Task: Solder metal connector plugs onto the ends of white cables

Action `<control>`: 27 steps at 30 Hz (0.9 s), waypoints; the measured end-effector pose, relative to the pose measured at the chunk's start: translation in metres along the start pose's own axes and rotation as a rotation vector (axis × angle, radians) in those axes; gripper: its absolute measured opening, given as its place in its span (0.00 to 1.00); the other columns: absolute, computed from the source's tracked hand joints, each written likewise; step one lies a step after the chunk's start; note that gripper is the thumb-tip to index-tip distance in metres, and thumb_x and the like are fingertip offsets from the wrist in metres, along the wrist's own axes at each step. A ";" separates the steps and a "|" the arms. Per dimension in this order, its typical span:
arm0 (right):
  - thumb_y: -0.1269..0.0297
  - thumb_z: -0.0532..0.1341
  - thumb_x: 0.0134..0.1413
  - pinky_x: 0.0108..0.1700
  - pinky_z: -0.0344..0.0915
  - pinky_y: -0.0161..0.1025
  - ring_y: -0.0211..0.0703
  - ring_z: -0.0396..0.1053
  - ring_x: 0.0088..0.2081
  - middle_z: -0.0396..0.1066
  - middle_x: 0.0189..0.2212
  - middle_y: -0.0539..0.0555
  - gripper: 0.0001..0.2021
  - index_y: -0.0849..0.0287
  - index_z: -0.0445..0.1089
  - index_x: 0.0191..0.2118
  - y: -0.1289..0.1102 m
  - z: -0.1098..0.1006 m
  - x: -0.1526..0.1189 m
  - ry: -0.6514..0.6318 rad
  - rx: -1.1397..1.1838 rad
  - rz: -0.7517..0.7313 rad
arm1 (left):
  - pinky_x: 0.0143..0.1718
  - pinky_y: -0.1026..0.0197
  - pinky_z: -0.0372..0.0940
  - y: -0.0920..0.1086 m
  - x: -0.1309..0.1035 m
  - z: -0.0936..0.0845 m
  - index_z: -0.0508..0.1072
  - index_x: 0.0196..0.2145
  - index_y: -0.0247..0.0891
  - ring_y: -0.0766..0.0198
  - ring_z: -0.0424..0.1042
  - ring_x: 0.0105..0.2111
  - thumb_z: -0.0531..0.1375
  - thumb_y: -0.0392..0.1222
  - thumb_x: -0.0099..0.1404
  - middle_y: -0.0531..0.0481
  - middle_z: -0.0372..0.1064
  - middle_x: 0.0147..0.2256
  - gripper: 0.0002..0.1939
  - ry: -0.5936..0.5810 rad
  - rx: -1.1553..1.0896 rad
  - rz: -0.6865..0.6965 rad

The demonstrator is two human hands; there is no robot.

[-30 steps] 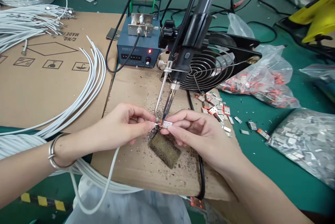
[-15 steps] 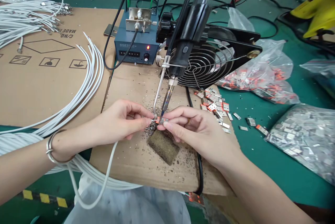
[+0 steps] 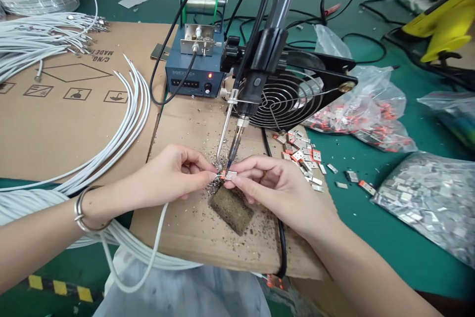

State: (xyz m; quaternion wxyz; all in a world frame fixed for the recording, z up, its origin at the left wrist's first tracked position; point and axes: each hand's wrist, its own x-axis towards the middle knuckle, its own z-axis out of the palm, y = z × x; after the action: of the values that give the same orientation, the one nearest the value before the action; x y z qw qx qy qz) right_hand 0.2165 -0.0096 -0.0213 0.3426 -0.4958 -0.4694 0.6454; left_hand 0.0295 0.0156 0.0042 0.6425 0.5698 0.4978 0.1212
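My left hand (image 3: 191,173) pinches the end of a white cable (image 3: 159,233), whose slack loops down below the wrist. Between thumb and fingers, my right hand (image 3: 265,178) grips a small metal USB connector (image 3: 230,175) with an orange part at its cable side. The cable end meets that orange part; the fine wires are too small to make out. Just above the joint is the tip of a mounted soldering iron (image 3: 233,146), with a thin metal solder feed tube (image 3: 223,141) ending beside it. Under the hands lies a brown sponge (image 3: 232,208) among solder crumbs.
A blue solder feeder (image 3: 193,77) with a solder reel (image 3: 200,1) stands behind, beside a black fan (image 3: 274,104). Loose connectors (image 3: 300,151) and bagged metal shells (image 3: 426,203) lie right. White cables (image 3: 129,109) curve across the cardboard (image 3: 74,134) at left.
The connector appears turned slightly, with more of its metal face showing, and sits a little lower against the iron tip. Both hands keep their pinch; the whole view has shifted slightly.
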 end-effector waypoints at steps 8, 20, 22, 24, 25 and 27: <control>0.64 0.67 0.40 0.18 0.58 0.29 0.37 0.67 0.22 0.74 0.24 0.55 0.08 0.60 0.72 0.29 -0.002 0.000 0.001 0.012 0.002 0.025 | 0.19 0.70 0.52 -0.008 0.002 0.001 0.71 0.28 0.35 0.72 0.58 0.20 0.56 0.39 0.56 0.56 0.60 0.19 0.06 0.103 0.213 0.170; 0.63 0.67 0.42 0.17 0.55 0.29 0.33 0.64 0.19 0.74 0.24 0.54 0.08 0.60 0.72 0.30 -0.002 -0.002 0.000 -0.020 0.028 0.036 | 0.16 0.70 0.47 -0.007 0.002 0.005 0.69 0.25 0.36 0.74 0.51 0.17 0.58 0.42 0.55 0.59 0.52 0.17 0.07 0.126 0.214 0.117; 0.63 0.67 0.42 0.17 0.55 0.29 0.34 0.64 0.20 0.74 0.24 0.54 0.08 0.60 0.72 0.30 -0.001 -0.003 0.000 -0.020 0.014 0.032 | 0.17 0.69 0.47 -0.007 0.002 0.005 0.69 0.25 0.36 0.74 0.52 0.17 0.58 0.42 0.55 0.59 0.52 0.17 0.07 0.125 0.200 0.120; 0.62 0.67 0.43 0.17 0.55 0.30 0.35 0.65 0.20 0.74 0.24 0.54 0.07 0.59 0.73 0.30 -0.001 -0.004 0.000 -0.023 0.003 0.026 | 0.17 0.69 0.48 -0.009 0.002 0.005 0.69 0.26 0.36 0.73 0.52 0.17 0.58 0.43 0.56 0.59 0.52 0.17 0.08 0.128 0.193 0.121; 0.62 0.67 0.43 0.17 0.55 0.30 0.36 0.66 0.21 0.74 0.24 0.54 0.07 0.59 0.73 0.30 -0.001 -0.004 0.000 -0.025 0.000 0.023 | 0.16 0.69 0.48 -0.009 0.002 0.005 0.69 0.26 0.36 0.73 0.53 0.17 0.58 0.43 0.56 0.59 0.52 0.17 0.08 0.128 0.192 0.122; 0.62 0.67 0.43 0.18 0.56 0.31 0.37 0.67 0.21 0.74 0.24 0.54 0.08 0.59 0.73 0.30 -0.001 -0.004 0.000 -0.025 -0.003 0.015 | 0.16 0.69 0.48 -0.010 0.002 0.005 0.69 0.26 0.36 0.73 0.53 0.17 0.57 0.43 0.56 0.59 0.52 0.17 0.07 0.129 0.188 0.123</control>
State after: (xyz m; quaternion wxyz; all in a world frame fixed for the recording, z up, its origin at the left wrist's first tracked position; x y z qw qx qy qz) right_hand 0.2208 -0.0086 -0.0208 0.3311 -0.4917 -0.4707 0.6535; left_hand 0.0306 0.0107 -0.0064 0.5442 0.6481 0.5113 0.1497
